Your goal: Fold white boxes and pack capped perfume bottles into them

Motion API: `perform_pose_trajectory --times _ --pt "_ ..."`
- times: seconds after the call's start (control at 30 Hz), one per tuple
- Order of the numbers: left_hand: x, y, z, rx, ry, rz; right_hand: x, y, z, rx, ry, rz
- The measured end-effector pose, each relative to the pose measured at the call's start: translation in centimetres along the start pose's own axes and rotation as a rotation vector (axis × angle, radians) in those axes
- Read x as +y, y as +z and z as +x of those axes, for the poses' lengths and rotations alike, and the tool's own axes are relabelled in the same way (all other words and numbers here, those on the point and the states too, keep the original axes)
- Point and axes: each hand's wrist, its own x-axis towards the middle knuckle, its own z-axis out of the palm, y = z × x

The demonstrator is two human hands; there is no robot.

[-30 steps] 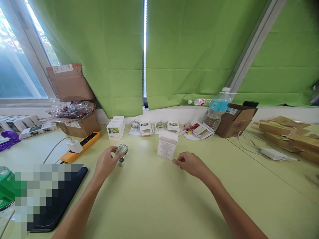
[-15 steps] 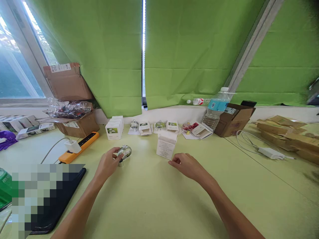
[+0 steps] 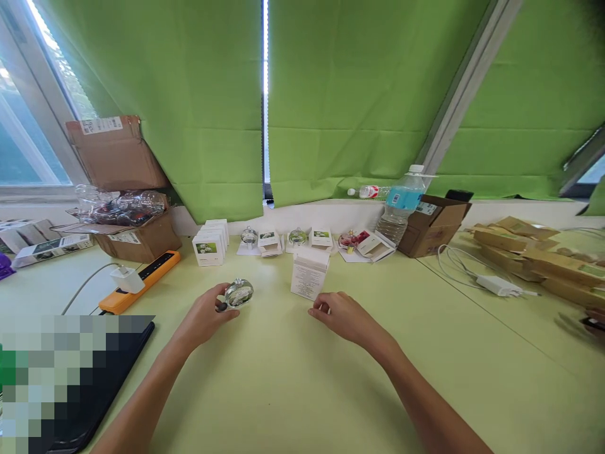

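Observation:
A round clear-glass perfume bottle with a silvery neck is in my left hand. My fingers are curled behind its left side, and the thumb lies below it. A small dark cap-like piece shows beside these fingers. To the right, a white printed box stands upright on the table. My right hand is beside its lower right corner, fingers loosely curled in and nothing visible in them. Whether the fingertips touch the box I cannot tell.
Along the wall stand white boxes, a clear bottle, a greenish bottle, a red bottle and a large water bottle. An orange power strip lies left; a white charger and cardboard trays lie right.
The perfume bottle has turned more upright, and my left thumb has slid down off its face. My right hand stays beside the white box. The whole view has shifted slightly.

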Motion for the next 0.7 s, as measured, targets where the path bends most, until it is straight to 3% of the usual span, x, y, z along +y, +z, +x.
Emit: perform_pose_trajectory --times 0.37,0.7 --pt "-0.86 -0.56 0.05 -0.019 -0.122 0.222 -0.06 -0.31 -0.23 -0.039 0.023 -0.002" --pt "-0.28 0.01 0.04 -0.016 0.004 0.188 -0.06 -0.21 -0.21 -0.041 0.013 -0.012"
